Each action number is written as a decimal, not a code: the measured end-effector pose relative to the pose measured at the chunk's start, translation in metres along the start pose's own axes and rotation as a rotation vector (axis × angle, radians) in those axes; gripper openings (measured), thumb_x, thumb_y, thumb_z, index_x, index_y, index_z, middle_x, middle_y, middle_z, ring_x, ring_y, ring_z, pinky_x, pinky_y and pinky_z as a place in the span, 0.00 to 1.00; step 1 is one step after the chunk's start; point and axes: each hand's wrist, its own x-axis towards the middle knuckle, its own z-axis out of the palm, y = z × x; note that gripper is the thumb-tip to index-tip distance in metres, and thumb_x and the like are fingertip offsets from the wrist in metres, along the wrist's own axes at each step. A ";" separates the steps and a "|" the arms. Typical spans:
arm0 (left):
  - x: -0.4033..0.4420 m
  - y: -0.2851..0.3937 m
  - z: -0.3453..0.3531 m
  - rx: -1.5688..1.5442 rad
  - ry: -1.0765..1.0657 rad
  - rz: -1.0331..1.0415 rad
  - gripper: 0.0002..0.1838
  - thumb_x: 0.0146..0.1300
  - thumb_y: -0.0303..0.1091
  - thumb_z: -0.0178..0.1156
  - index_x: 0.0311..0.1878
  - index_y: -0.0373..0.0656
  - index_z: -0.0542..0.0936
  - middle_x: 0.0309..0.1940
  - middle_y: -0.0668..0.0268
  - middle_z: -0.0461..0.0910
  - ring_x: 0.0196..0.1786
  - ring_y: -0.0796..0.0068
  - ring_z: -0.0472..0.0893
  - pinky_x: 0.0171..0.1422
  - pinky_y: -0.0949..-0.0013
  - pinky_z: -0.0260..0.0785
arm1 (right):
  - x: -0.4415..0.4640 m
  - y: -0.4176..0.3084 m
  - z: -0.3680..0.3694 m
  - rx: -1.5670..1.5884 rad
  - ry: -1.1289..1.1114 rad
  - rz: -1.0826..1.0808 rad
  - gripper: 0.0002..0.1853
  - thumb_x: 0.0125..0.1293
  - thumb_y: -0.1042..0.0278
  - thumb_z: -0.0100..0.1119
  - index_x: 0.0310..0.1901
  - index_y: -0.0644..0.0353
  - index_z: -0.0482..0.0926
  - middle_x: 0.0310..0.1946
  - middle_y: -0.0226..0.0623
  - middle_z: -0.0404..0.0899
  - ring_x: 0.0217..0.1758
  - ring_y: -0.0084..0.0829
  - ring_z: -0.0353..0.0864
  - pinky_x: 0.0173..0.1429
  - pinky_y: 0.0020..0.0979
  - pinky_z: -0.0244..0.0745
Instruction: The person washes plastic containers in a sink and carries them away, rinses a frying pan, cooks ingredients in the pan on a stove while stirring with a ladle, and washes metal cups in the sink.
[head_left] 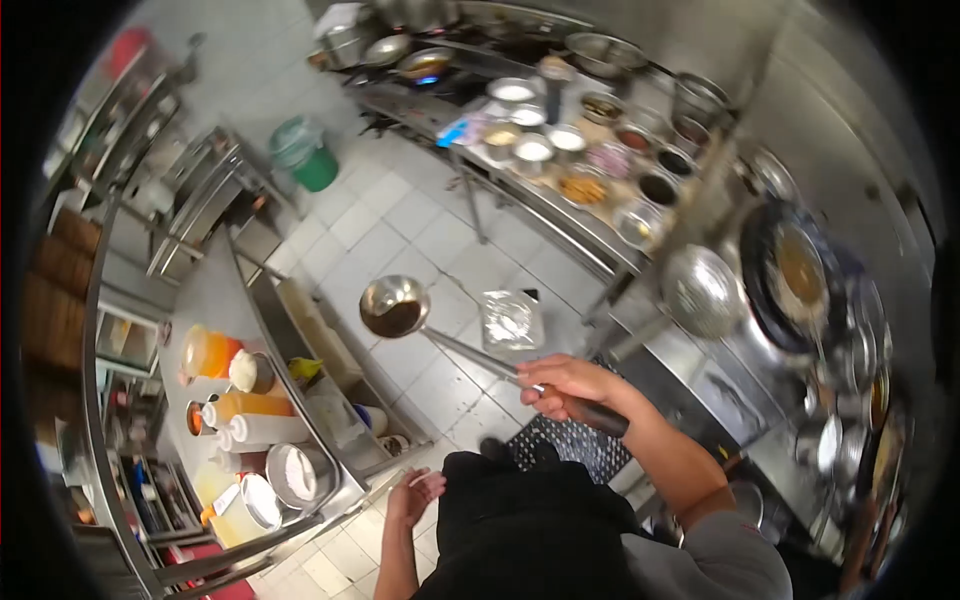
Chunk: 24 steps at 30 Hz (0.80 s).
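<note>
My right hand (570, 385) is closed round the dark grip of a long-handled metal ladle (397, 300). The bowl of the ladle points away to the left above the tiled floor, with some dark brown liquid in it. Low beside the black apron, my left hand (413, 495) hangs with loosely extended fingers and holds nothing. Beyond the ladle, a foil-covered square container (511, 320) appears below, over the floor. To the right of my right hand are a round perforated strainer (702, 292) and a wok (790, 272) with brown contents.
Left, a steel counter carries squeeze bottles (258, 408), an orange-filled container (208, 352) and metal pots (298, 475). Ahead right, a prep table holds several ingredient bowls (582, 188). Farther off are a lit burner (430, 78) and a green bin (310, 160). A perforated black mat (570, 445) lies underfoot.
</note>
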 end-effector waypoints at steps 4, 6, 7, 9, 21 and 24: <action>0.049 0.039 0.002 -0.124 0.037 0.008 0.19 0.73 0.43 0.46 0.52 0.33 0.69 0.48 0.44 0.77 0.50 0.49 0.79 0.57 0.53 0.74 | 0.101 -0.085 0.007 -0.017 -0.021 -0.041 0.11 0.70 0.63 0.54 0.46 0.61 0.71 0.29 0.32 0.71 0.19 0.16 0.62 0.23 0.22 0.60; 0.097 0.088 0.008 -0.100 0.029 -0.010 0.20 0.72 0.41 0.47 0.53 0.32 0.69 0.47 0.44 0.77 0.50 0.50 0.79 0.56 0.52 0.74 | 0.141 -0.134 0.022 -0.053 -0.015 -0.075 0.11 0.70 0.62 0.53 0.45 0.61 0.72 0.27 0.31 0.70 0.18 0.16 0.62 0.22 0.21 0.60; 0.128 0.117 0.009 -0.076 -0.009 0.004 0.19 0.72 0.41 0.47 0.53 0.32 0.69 0.47 0.45 0.77 0.48 0.50 0.80 0.54 0.53 0.75 | 0.166 -0.154 0.017 -0.055 -0.057 -0.073 0.13 0.70 0.62 0.52 0.46 0.63 0.72 0.26 0.28 0.69 0.18 0.14 0.61 0.21 0.19 0.59; 0.186 0.183 0.021 0.035 -0.006 0.065 0.19 0.72 0.40 0.48 0.53 0.32 0.70 0.45 0.46 0.78 0.45 0.52 0.81 0.52 0.53 0.76 | 0.208 -0.203 0.017 0.020 -0.077 -0.059 0.15 0.70 0.62 0.52 0.50 0.66 0.72 0.26 0.25 0.69 0.17 0.12 0.61 0.19 0.16 0.57; 0.366 0.604 0.227 0.909 -0.248 0.564 0.15 0.66 0.42 0.56 0.44 0.38 0.77 0.32 0.60 0.82 0.34 0.69 0.82 0.36 0.68 0.74 | 0.406 -0.520 0.005 0.117 -0.079 -0.330 0.15 0.68 0.69 0.54 0.47 0.73 0.69 0.28 0.29 0.73 0.21 0.10 0.70 0.23 0.12 0.69; 0.443 0.655 0.138 1.353 -0.030 0.832 0.18 0.65 0.44 0.56 0.35 0.34 0.79 0.25 0.60 0.82 0.28 0.72 0.80 0.33 0.68 0.71 | 0.460 -0.598 -0.010 0.061 0.038 -0.440 0.09 0.69 0.69 0.51 0.39 0.67 0.70 0.25 0.28 0.72 0.19 0.12 0.69 0.23 0.14 0.68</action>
